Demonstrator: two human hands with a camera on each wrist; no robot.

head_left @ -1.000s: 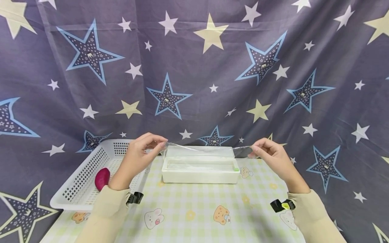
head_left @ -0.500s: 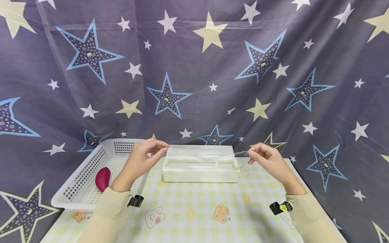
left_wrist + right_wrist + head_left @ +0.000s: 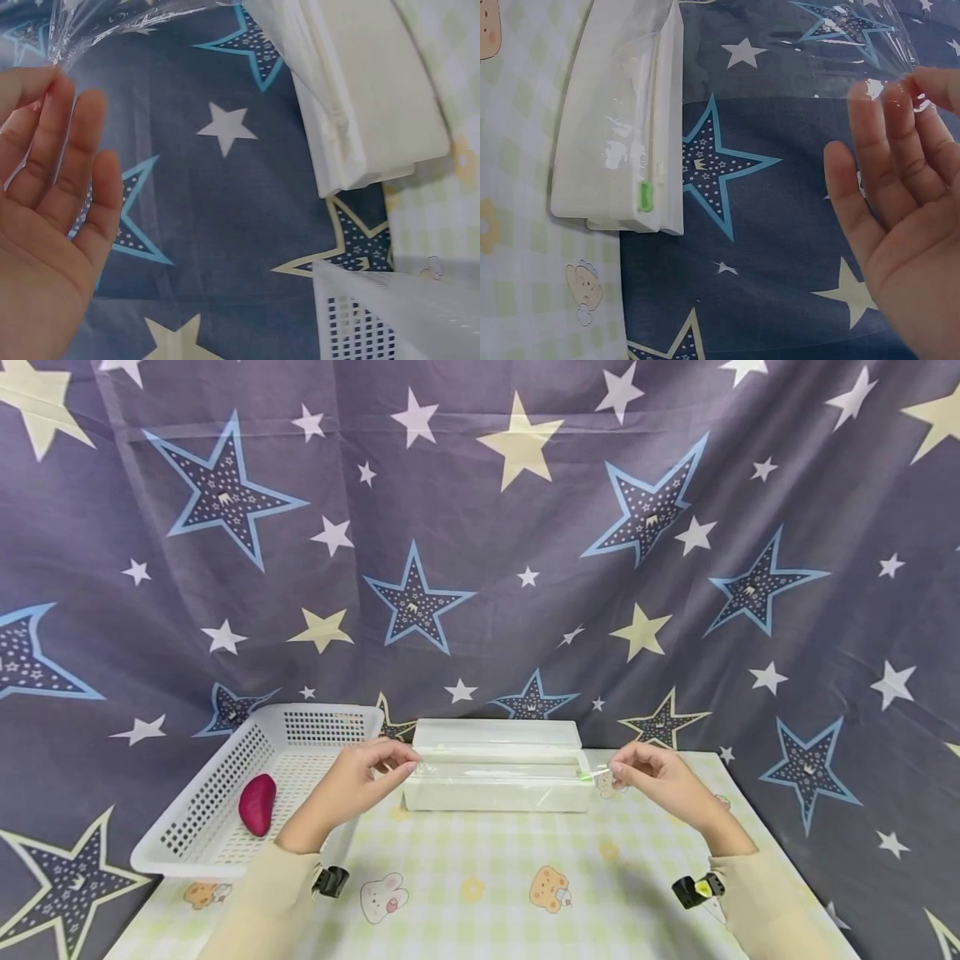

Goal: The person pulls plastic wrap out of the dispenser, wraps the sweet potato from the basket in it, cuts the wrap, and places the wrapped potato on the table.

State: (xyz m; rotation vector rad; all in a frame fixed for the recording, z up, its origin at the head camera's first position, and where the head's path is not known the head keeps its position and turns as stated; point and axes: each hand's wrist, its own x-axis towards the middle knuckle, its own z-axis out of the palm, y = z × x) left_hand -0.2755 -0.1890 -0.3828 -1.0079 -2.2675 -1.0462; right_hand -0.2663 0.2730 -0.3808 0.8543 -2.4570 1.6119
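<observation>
A white cling film dispenser stands on the table with its lid raised at the back. A sheet of clear cling film stretches across the dispenser between my hands. My left hand pinches the film's left corner between thumb and index finger, just beyond the box's left end. At the other side my right hand pinches the right corner the same way. In the left wrist view the film bunches at the fingertips. A green slide cutter sits at the dispenser's right end.
To the left stands a white perforated basket, with a dark pink, oval object in it. A checked cloth with cartoon animals covers the table. Behind the table hangs a star-patterned curtain.
Both hands have come down and toward me, still pinching the film. The film has dropped from above the raised lid to the level of the dispenser's top.
</observation>
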